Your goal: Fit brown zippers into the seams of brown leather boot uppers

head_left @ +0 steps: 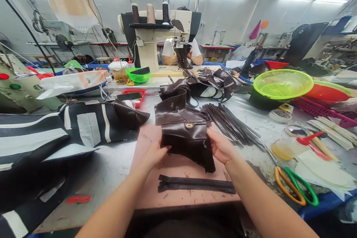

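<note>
A dark leather boot upper (181, 132) is held between left grip (154, 152) and right grip (222, 148), side edges pinched by both. It should be supported evenly, without creasing, clear of the zipper (195, 185) on the grips' near side.

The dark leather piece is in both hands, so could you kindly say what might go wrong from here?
The zipper lies apart from the leather piece, so the left hand or right hand might nudge it askew. The scissors lie near the right forearm, which could catch them.
</note>
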